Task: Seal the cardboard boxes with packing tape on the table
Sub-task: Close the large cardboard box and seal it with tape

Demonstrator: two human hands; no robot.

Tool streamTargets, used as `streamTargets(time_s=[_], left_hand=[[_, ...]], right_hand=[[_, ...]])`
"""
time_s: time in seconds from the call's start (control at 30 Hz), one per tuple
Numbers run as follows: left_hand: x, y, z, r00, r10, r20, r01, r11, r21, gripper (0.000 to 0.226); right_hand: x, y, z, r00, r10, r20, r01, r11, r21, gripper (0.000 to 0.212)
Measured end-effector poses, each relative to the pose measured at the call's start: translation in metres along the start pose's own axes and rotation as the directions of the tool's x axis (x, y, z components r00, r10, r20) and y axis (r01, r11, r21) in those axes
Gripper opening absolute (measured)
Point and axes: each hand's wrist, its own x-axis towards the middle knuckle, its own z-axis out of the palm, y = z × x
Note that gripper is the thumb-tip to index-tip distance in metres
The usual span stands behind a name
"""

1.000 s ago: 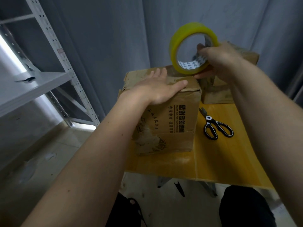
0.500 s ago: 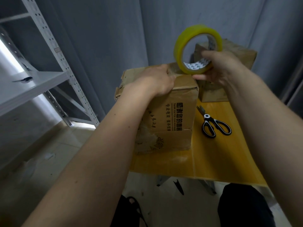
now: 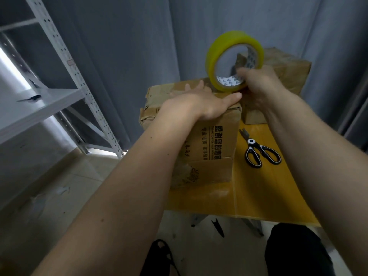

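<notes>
At frame centre the left hand (image 3: 201, 105) has been flattened again on the box (image 3: 211, 142) while the tape roll (image 3: 235, 60), gripped by the right hand (image 3: 258, 84), is readied for sealing.

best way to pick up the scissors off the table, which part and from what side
Take the scissors by the black handle loops, coming from above on the near right. They lie flat and closed on the yellow table, loops toward the person, blades pointing away toward the printed box. That side is open, and the right hand is nearest, though it now grips the tape roll.
</notes>
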Motion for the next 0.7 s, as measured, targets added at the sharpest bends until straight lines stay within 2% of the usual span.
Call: streamTargets(time_s=[0.07,0.1,0.17,0.23,0.27,0.33,0.5,0.7], left_hand=[[-0.001,-0.003,0.0,1.0,0.014,0.001,-0.014,1.0,-0.007,0.1],[-0.001,-0.005,0.0,1.0,0.027,-0.001,-0.027,1.0,-0.012,0.1],[-0.001,-0.008,0.0,1.0,0.023,-0.011,-0.023,1.0,-0.009,0.102],[0.001,-0.009,0.002,1.0,-0.001,-0.01,0.0,1.0,-0.013,0.1],[0.002,-0.009,0.003,1.0,0.002,-0.007,-0.002,1.0,-0.023,0.096],[0.004,-0.007,0.004,1.0,0.011,0.008,-0.011,0.999,-0.04,0.089],[0.006,-0.006,0.003,1.0,0.011,0.02,-0.011,1.0,-0.017,0.087],[0.007,-0.002,0.005,1.0,0.002,-0.016,-0.002,1.0,-0.013,0.086]], right_hand=[[0.002,-0.005,-0.004,0.999,-0.043,-0.01,0.043,0.997,-0.057,0.025],[0.003,-0.007,-0.006,1.0,-0.02,-0.006,0.02,0.999,-0.033,0.024],[0.004,-0.003,-0.012,0.986,0.15,0.079,-0.16,0.978,0.134,0.025],[0.001,0.009,-0.017,0.925,0.319,0.206,-0.372,0.867,0.33,0.021],[0.0,0.013,-0.02,0.903,0.355,0.243,-0.426,0.819,0.385,0.017],[0.003,0.016,-0.023,0.902,0.352,0.251,-0.428,0.807,0.406,0.016],[0.011,0.01,-0.028,0.928,0.298,0.223,-0.359,0.876,0.323,0.016],[0.005,0.055,-0.018,0.871,0.408,0.274,-0.492,0.74,0.459,0.035]])
